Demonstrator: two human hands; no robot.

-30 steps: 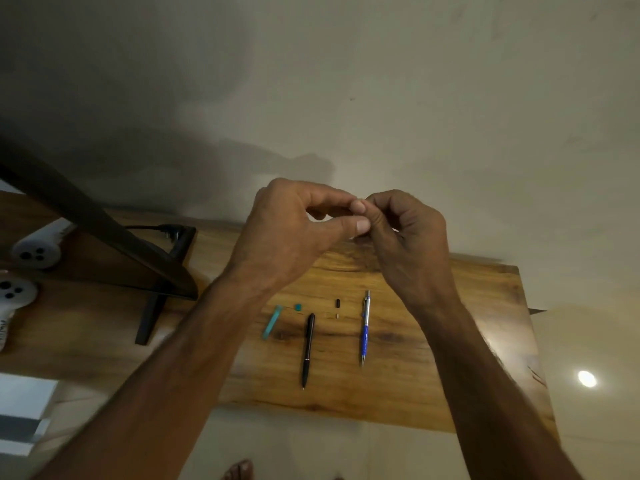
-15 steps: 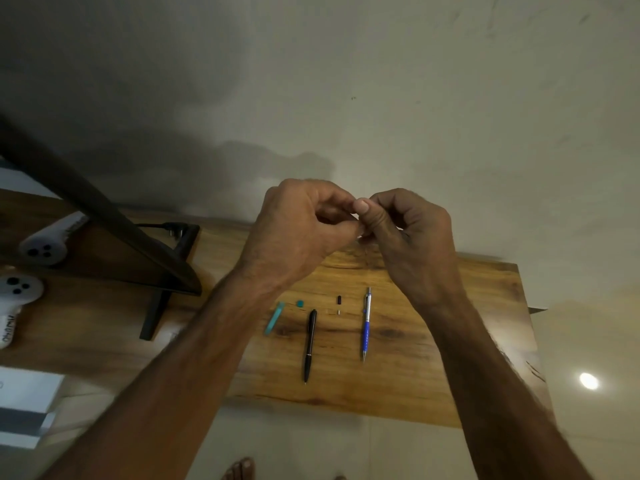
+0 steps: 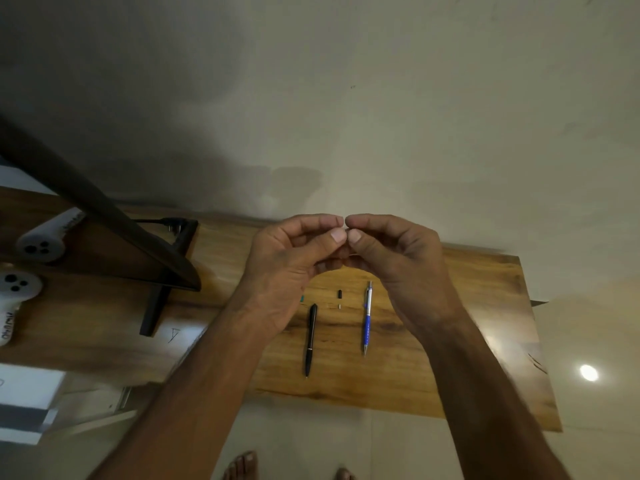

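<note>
We see a wooden table (image 3: 460, 368) — smooth and glossy; a black pen (image 3: 310, 337) of shiny plastic; a pencil (image 3: 367, 317) — bright metal above blue plastic; matt white plastic controllers (image 3: 40, 244).

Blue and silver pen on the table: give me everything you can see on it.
The blue and silver pen is slim: a silver upper barrel with a clip, a blue lower grip and a fine metal tip. It lies flat on the wooden table, tip toward the person, roughly parallel to the black pen on its left. A small black piece lies apart, left of its top end. Only the table touches it.
</note>
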